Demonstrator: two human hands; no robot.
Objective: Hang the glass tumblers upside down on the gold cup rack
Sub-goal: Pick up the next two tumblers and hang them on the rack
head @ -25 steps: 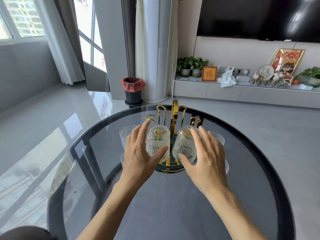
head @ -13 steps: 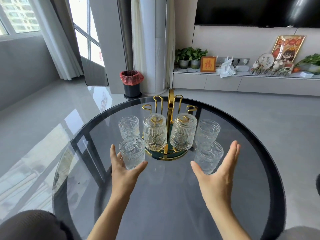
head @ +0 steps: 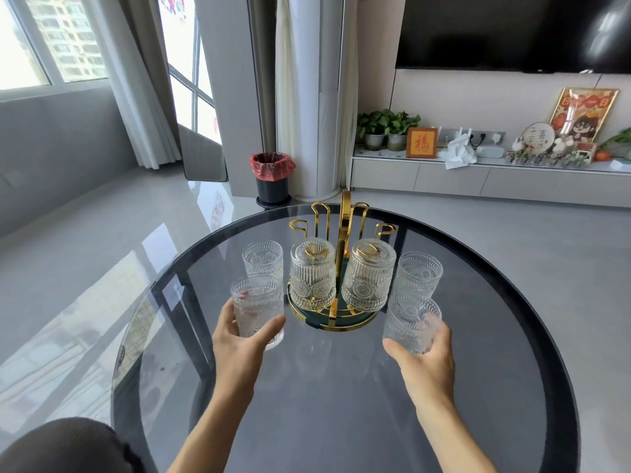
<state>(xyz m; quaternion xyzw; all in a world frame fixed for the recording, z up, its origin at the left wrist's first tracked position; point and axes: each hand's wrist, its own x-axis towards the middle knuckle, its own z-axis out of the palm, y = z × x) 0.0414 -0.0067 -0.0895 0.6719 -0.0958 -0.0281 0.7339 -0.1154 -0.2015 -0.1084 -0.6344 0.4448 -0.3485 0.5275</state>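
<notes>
Both hands reach forward over the round smoked-glass worktop (head: 341, 421), each closed around one upright ribbed glass tumbler. My left hand (head: 239, 339) wraps the near-left tumbler (head: 256, 307), thumb across its near face and fingers showing through the glass on the far side; whether its base touches the worktop I cannot tell. My right hand (head: 428, 360) clasps the near-right tumbler (head: 411, 322) low on its wall, thumb on the left, fingers curled round the right. Between the two stands the gold cup rack (head: 343, 233) on its dark round base with a gold rim. Two inverted tumblers hang on its front pegs: the left hung tumbler (head: 312, 274) and the right hung tumbler (head: 367, 274), either side of the central post. Four rear pegs are bare. A far-left tumbler (head: 263, 259) and a far-right tumbler (head: 419, 274) stand upright on the worktop, just beside the rack.
</notes>
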